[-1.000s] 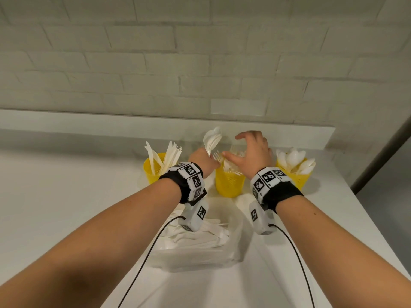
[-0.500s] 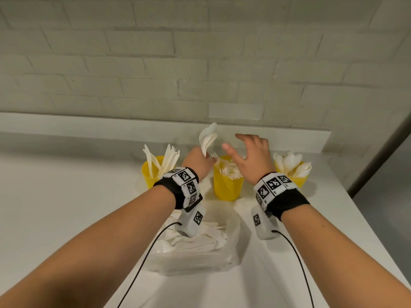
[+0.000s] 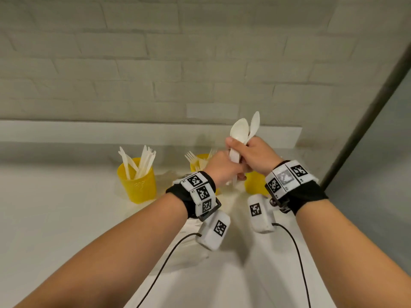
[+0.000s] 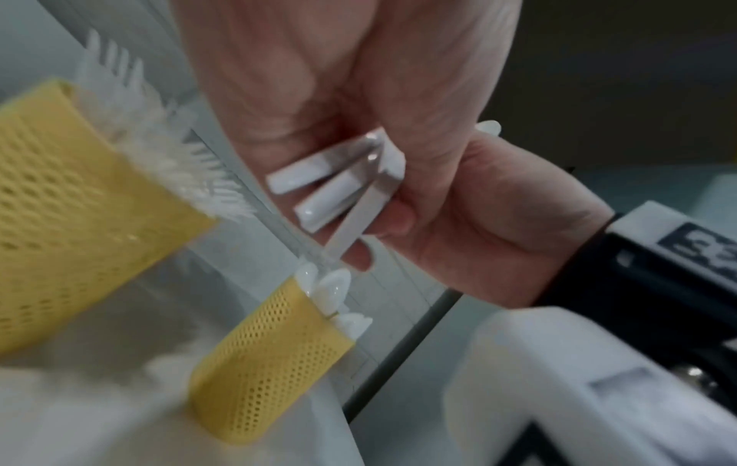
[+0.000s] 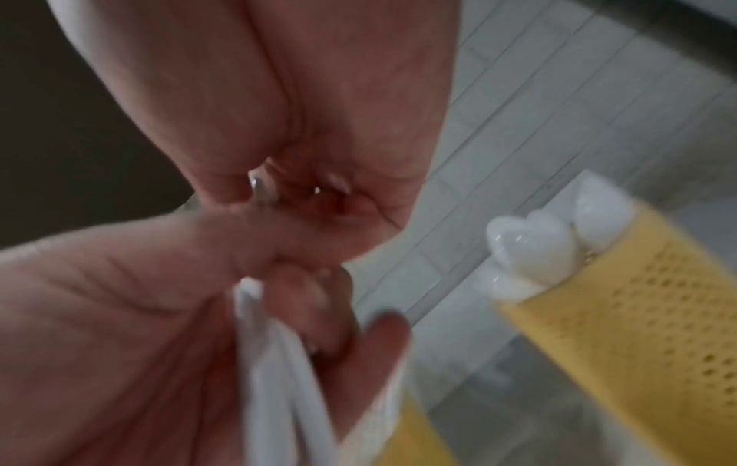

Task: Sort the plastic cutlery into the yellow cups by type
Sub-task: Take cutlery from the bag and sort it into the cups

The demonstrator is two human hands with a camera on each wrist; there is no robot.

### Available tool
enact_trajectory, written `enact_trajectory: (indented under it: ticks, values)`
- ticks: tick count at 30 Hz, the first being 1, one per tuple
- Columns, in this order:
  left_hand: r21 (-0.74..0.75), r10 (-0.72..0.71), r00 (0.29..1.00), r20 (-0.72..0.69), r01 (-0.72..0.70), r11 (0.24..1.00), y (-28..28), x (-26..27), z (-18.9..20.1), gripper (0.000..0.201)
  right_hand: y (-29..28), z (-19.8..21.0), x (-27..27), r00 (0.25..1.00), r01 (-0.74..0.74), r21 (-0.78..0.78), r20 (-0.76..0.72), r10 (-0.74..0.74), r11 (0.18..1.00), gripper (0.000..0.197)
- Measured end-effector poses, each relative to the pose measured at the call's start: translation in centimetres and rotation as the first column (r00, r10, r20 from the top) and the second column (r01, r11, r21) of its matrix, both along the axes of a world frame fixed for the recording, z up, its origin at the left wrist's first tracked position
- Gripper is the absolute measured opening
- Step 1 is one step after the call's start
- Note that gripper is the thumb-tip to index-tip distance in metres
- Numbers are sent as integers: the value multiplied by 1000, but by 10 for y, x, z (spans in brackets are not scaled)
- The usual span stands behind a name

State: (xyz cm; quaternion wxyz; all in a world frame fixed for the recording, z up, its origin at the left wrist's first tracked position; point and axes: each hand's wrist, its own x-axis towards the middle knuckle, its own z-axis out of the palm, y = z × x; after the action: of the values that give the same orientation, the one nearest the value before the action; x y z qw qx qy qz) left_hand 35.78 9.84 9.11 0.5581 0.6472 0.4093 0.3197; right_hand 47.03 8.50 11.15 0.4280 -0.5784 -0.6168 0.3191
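Three yellow mesh cups stand in a row by the wall: knives in the left cup (image 3: pixel 136 183), forks in the middle cup (image 3: pixel 199 160) (image 4: pixel 60 220), spoons in the right cup (image 3: pixel 254 184) (image 4: pixel 271 362) (image 5: pixel 638 315). Above the gap between the middle and right cups, both hands hold a small bunch of white spoons (image 3: pixel 242 130) upright, bowls up. My left hand (image 3: pixel 224 170) grips the lower handles (image 4: pixel 339 186). My right hand (image 3: pixel 251 152) is curled round them just under the bowls, thumb on the front spoon. The right cup is largely hidden behind my hands.
A brick wall with a low white ledge (image 3: pixel 89 132) runs close behind the cups. The white table (image 3: pixel 55 218) ends at the right near a dark metal post (image 3: pixel 367 121). A pale edge of the clear cutlery container (image 3: pixel 186 261) shows under my left wrist.
My right hand left the fork cup and closed on the spoons that my left hand held. Both hands now hold the bunch higher and further right, towards the spoon cup.
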Motion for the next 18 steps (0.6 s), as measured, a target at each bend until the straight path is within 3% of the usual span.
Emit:
enact_trajectory:
  ticks: [2, 4, 6, 8, 11, 15, 18]
  values:
    - [20, -1, 995, -100, 3, 1000, 3, 18, -9, 29, -3, 0, 23, 983, 186, 54, -8, -186, 981, 40]
    - [121, -3, 951, -310, 43, 992, 8, 33, -20, 40, -4, -2, 48, 921, 390, 139, -39, -389, 910, 35]
    - [259, 35, 828, -559, 135, 956, 11, 44, -29, 49, -6, -9, 69, 853, 521, 200, -83, -515, 830, 27]
    - [321, 96, 734, -672, 172, 931, 9, 54, -36, 50, -7, -20, 81, 821, 571, 219, -142, -553, 791, 21]
    - [382, 187, 678, -711, 149, 912, 6, 68, -45, 46, -7, -35, 84, 822, 565, 135, -179, -541, 814, 22]
    - [431, 256, 678, -689, 99, 897, 8, 78, -51, 41, 3, -56, 85, 867, 490, 18, -110, -486, 871, 19]
    - [439, 261, 678, -687, 101, 893, 9, 79, -53, 41, 9, -63, 90, 868, 489, 1, -100, -486, 872, 31]
